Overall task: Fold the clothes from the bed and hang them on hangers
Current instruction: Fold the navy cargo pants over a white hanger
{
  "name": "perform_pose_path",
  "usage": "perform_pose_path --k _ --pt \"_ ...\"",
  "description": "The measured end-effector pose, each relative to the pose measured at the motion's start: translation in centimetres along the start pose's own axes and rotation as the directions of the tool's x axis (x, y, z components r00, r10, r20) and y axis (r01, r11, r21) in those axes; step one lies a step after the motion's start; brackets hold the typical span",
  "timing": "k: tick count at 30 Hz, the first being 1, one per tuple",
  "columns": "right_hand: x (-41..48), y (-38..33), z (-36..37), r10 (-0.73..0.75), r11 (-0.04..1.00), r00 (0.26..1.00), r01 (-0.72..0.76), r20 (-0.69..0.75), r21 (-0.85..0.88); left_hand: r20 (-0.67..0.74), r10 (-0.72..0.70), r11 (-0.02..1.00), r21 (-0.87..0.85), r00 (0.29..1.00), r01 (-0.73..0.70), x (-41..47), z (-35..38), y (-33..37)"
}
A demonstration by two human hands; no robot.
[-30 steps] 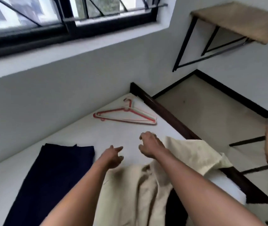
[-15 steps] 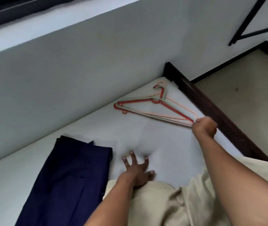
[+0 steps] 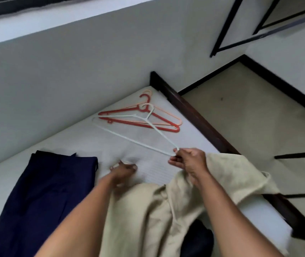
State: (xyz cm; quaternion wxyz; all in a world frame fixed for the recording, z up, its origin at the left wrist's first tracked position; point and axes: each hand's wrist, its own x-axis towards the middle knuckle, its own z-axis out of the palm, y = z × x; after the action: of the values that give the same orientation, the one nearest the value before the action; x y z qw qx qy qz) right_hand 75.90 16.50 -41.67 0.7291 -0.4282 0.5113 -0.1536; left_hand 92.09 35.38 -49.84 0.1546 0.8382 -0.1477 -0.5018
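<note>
White hanger (image 3: pixel 146 118) is lying tilted, near corner being held up off bed (image 3: pixel 73 138), hook end overlapping red hangers (image 3: pixel 141 108) & peach hanger (image 3: pixel 177 121) at far corner. Beige shirt (image 3: pixel 148 210) is lying crumpled at near edge; navy trousers (image 3: pixel 42 191) lying flat, left.

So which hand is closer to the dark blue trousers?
Left. The left hand sits just beside the dark blue trousers; the right hand is farther off, pinching the white hanger.
</note>
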Motion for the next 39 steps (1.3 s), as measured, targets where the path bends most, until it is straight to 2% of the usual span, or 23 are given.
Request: perform_pose_path --k 1,2,3,4,5,6,7,9,11,13,16,20,23,25,29,30,34,37,39 --pt "-2.1 0.5 0.0 0.004 1.0 1.0 -0.004 0.019 0.002 -0.056 -0.006 0.961 -0.277 0.998 -0.01 -1.2 -1.0 -0.7" --pt "-4.1 1.0 0.0 0.007 1.0 0.999 -0.006 0.035 -0.007 -0.1 -0.028 0.837 -0.546 0.995 -0.031 -2.9 -1.8 -1.3" --pt "-6.7 1.5 0.2 0.012 1.0 0.999 -0.011 0.049 -0.02 -0.131 -0.059 0.623 -0.779 0.99 -0.066 -5.5 -2.6 -2.1" --pt "-8.6 2.0 0.4 0.021 0.999 0.998 -0.018 0.063 -0.039 -0.156 -0.096 0.374 -0.921 0.983 -0.11 -7.6 -3.4 -2.7" --pt "-11.3 2.7 1.1 0.029 0.998 0.996 -0.025 0.079 -0.049 -0.178 -0.147 0.159 -0.975 0.973 -0.154 -10.7 -4.3 -3.8" --pt "-13.3 3.2 1.6 0.04 0.997 0.995 -0.033 0.093 -0.074 -0.204 -0.192 0.03 -0.979 0.96 -0.202 -13.1 -4.9 -4.7" --pt "-15.3 3.8 2.2 0.046 0.995 0.993 -0.036 0.112 -0.096 -0.24 -0.25 -0.006 -0.968 0.938 -0.249 -15.3 -5.2 -5.9" --pt "-19.7 5.1 4.2 0.075 0.986 0.984 -0.048 0.161 -0.161 -0.317 -0.363 0.076 -0.947 0.876 -0.311 -20.1 -5.8 -9.3" --pt "-24.4 7.1 6.2 0.123 0.968 0.967 -0.067 0.224 -0.242 -0.336 -0.44 0.128 -0.941 0.833 -0.312 -24.3 -5.8 -14.6" --pt "-28.6 9.9 7.7 0.176 0.928 0.945 -0.067 0.275 -0.365 -0.276 -0.478 0.109 -0.961 0.834 -0.255 -27.9 -5.3 -20.3" --pt "-34.7 15.7 9.0 0.291 0.826 0.895 -0.056 0.338 -0.561 -0.157 -0.455 0.085 -0.988 0.877 -0.133 -33.6 -2.2 -29.2" --pt "-45.0 25.5 9.7 0.466 0.726 0.821 -0.142 0.33 -0.673 -0.021 -0.433 0.079 -0.997 0.901 0.015 -41.9 5.6 -40.9" --pt "-52.2 32.1 10.1 0.547 0.674 0.749 -0.128 0.374 -0.728 0.022 -0.445 0.083 -0.994 0.895 0.065 -47.0 11.6 -48.0" --pt "-55.9 36.1 10.9 0.55 0.64 0.753 -0.102 0.361 -0.761 0.047 -0.441 0.081 -0.992 0.896 0.092 -50.0 14.3 -52.0" --pt "-59.8 42.3 12.2 0.438 0.657 0.839 -0.053 0.324 -0.752 0.116 -0.406 0.092 -0.982 0.906 0.166 -54.4 17.9 -58.1" --pt "-60.7 44.1 12.4 0.422 0.659 0.846 -0.038 0.326 -0.751 0.123 -0.404 0.127 -0.974 0.907 0.189 -55.5 18.8 -59.9" --pt "-62.1 48.6 13.1 0.343 0.685 0.889 -0.018 0.302 -0.728 0.073 -0.443 0.467 -0.832 0.893 0.3 -57.9 21.4 -65.6" --pt "-62.8 51.5 13.5 0.356 0.692 0.889 -0.044 0.287 -0.721 -0.153 -0.567 0.682 -0.638 0.809 0.357 -59.0 23.3 -70.5" --pt "-63.2 53.1 13.4 0.369 0.708 0.881 -0.062 0.295 -0.703 -0.264 -0.616 0.736 -0.529 0.743 0.422 -59.9 24.4 -73.3"
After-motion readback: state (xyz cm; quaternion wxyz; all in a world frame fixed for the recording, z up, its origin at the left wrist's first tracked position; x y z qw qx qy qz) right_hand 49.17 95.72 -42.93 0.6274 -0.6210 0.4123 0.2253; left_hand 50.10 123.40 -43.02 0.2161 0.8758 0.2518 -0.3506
